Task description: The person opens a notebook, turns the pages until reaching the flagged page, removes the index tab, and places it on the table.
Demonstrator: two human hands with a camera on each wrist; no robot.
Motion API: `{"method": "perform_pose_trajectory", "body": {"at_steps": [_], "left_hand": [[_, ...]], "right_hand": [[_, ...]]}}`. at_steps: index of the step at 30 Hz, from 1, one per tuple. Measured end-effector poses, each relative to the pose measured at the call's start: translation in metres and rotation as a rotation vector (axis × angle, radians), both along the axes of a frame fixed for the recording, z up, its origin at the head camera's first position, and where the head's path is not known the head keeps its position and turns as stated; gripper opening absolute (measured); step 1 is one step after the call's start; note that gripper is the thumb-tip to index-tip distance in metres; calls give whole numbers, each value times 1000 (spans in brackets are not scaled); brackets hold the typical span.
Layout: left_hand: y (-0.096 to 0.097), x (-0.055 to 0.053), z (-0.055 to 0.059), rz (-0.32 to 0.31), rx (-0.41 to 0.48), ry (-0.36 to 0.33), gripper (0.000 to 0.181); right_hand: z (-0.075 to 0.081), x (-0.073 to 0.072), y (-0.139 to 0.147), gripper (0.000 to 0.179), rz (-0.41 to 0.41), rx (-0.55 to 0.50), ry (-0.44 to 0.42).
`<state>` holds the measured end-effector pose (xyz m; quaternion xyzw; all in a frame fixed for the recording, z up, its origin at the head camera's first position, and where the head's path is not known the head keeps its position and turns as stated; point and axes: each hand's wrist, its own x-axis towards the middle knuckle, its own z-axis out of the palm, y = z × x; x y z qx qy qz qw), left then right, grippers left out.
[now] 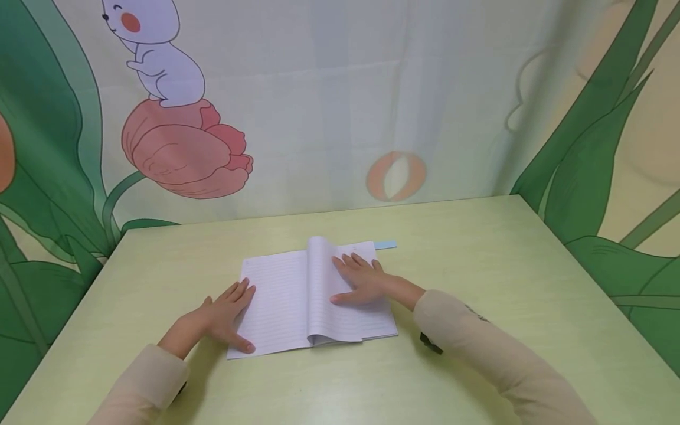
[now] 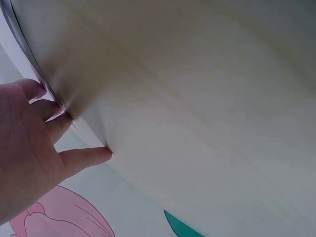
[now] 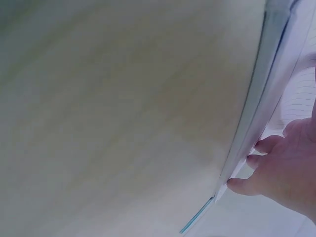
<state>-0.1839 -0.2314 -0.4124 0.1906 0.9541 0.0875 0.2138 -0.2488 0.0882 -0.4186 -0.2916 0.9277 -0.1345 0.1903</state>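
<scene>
An open notebook (image 1: pixel 276 301) with lined white pages lies on the table. One page (image 1: pixel 319 289) near the middle curls up and over toward the right half. My left hand (image 1: pixel 225 316) rests at the notebook's left edge, fingers spread, with thumb and fingertips on the page. In the left wrist view its fingertips (image 2: pixel 64 123) meet the table and the page edge. On the right half my right hand (image 1: pixel 363 280) lies with fingers spread, over the turned page. The right wrist view shows that hand (image 3: pixel 281 163) beside the notebook's edge (image 3: pixel 252 108).
A light blue strip (image 1: pixel 385 244) sticks out from the notebook's upper right corner. The pale table (image 1: pixel 467 254) extends around the notebook. Behind it hangs a curtain (image 1: pixel 297 130) printed with a white animal, a pink flower and green leaves.
</scene>
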Motion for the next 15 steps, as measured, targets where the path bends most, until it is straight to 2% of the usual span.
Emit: {"method": "perform_pose_trajectory", "body": {"at_steps": [9,11,15], "left_hand": [[1,1,2,12,20,-10,120],[0,0,2,5,42,-16,118],[-6,-6,3,-1,147,-31,110]], "right_hand": [[-1,1,-13,96,1,-32,-1],[-1,1,-16,96,1,-27,-4],[0,2,-23,92,6,-26,-7]]}}
